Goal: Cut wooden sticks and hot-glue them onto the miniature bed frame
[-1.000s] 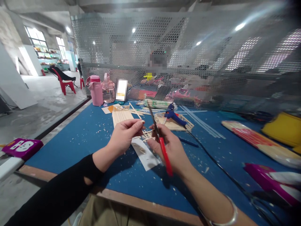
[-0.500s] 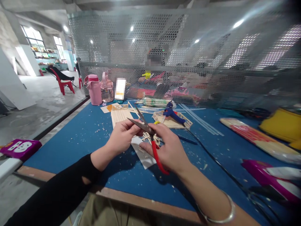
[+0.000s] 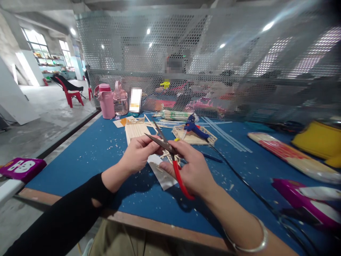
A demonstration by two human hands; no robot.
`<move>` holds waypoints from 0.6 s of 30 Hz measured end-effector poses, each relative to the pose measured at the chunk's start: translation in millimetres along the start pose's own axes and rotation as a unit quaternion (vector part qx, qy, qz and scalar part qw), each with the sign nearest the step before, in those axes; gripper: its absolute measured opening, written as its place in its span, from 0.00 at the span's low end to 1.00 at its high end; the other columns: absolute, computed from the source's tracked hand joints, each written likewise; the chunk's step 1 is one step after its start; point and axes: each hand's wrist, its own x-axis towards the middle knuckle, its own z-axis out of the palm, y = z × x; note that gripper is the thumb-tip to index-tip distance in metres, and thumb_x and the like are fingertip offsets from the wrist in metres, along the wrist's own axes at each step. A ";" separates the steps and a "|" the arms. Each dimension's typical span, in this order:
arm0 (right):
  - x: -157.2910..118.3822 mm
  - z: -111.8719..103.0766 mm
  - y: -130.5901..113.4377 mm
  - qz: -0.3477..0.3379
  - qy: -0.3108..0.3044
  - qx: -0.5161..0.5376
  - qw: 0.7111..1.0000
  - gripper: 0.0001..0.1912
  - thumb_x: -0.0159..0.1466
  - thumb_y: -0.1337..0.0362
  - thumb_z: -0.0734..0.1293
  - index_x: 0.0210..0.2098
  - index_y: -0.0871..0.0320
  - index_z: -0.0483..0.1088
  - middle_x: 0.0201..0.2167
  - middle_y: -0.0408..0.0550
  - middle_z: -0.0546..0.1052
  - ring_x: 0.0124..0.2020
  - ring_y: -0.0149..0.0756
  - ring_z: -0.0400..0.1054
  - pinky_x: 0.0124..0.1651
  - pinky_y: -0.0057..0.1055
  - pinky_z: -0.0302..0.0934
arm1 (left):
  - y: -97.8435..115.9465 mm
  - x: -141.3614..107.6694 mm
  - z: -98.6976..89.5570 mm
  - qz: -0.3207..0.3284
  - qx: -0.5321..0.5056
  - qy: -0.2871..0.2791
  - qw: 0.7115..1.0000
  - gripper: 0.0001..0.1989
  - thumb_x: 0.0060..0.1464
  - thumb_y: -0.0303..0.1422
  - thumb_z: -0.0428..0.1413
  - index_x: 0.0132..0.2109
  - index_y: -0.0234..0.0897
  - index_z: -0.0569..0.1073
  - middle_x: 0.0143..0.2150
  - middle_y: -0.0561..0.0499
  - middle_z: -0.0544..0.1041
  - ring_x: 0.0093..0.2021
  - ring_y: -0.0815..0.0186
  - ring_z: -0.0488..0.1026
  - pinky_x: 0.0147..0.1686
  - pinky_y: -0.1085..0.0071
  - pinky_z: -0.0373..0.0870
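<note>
Red-handled scissors (image 3: 170, 147) were up over the counter (image 3: 87, 160) in the head view, blades parted and pointing at the left fingertips. Right hand (image 3: 195, 165): grip wrapped round the handles, fingers curled, not closed tight. Left hand (image 3: 137, 153): grip pinched, thumb to forefinger; cannot tell if a small piece sat between. Work looked partway along: slatted wood panel (image 3: 134, 132) and framed wood piece (image 3: 193, 141) both looked assembled, while short stick pieces (image 3: 167, 155) lay loose, piled under the hands near white paper (image 3: 162, 174), so those seemed not joined yet. How many were left, couldn't tell. Whether the blades had bitten anything, couldn't tell either. Edges: counter's near wooden edge ran below the forearms, left edge slanted away, perforated screen (image 3: 128, 53) shut off the far side. Most room appeared left of the left hand, just wood scraps dotted there. Right side tighter: blue glue gun (image 3: 199, 132) lay on the framed piece, black cord (image 3: 247, 185) trailing past the right forearm towards a purple box (image 3: 301, 202).
</note>
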 end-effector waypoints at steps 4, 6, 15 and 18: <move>-0.7 1.0 1.5 -0.012 0.005 -0.007 1.000 0.20 0.57 0.52 0.68 0.42 0.58 0.69 0.30 0.47 0.73 0.28 0.34 0.67 0.31 0.31 0.63 | 0.7 0.6 1.0 -0.005 0.000 -0.003 1.000 0.17 0.37 0.43 0.67 0.29 0.33 0.77 0.23 0.53 0.74 0.25 0.73 0.69 0.30 0.73 0.67; -1.1 1.4 2.5 -0.013 0.003 -0.007 1.000 0.19 0.57 0.52 0.68 0.41 0.59 0.70 0.30 0.48 0.74 0.29 0.34 0.68 0.32 0.31 0.64 | 1.6 0.5 0.9 -0.005 0.001 -0.002 1.000 0.18 0.36 0.43 0.67 0.29 0.33 0.77 0.23 0.53 0.74 0.25 0.73 0.69 0.30 0.74 0.66; -2.3 -0.7 7.8 0.005 -0.030 -0.039 0.999 0.19 0.60 0.52 0.66 0.44 0.58 0.69 0.32 0.48 0.77 0.30 0.35 0.70 0.33 0.30 0.64 | -2.0 2.4 -4.0 0.022 0.035 -0.018 0.999 0.16 0.44 0.43 0.63 0.28 0.32 0.76 0.21 0.54 0.70 0.24 0.74 0.65 0.28 0.75 0.63; -0.4 -2.3 8.5 0.017 -0.045 -0.051 0.997 0.23 0.57 0.49 0.66 0.45 0.58 0.68 0.36 0.51 0.76 0.35 0.39 0.70 0.37 0.34 0.65 | -3.2 4.2 -4.2 0.017 0.010 -0.009 1.000 0.16 0.42 0.43 0.65 0.29 0.33 0.76 0.22 0.54 0.71 0.24 0.74 0.66 0.29 0.74 0.65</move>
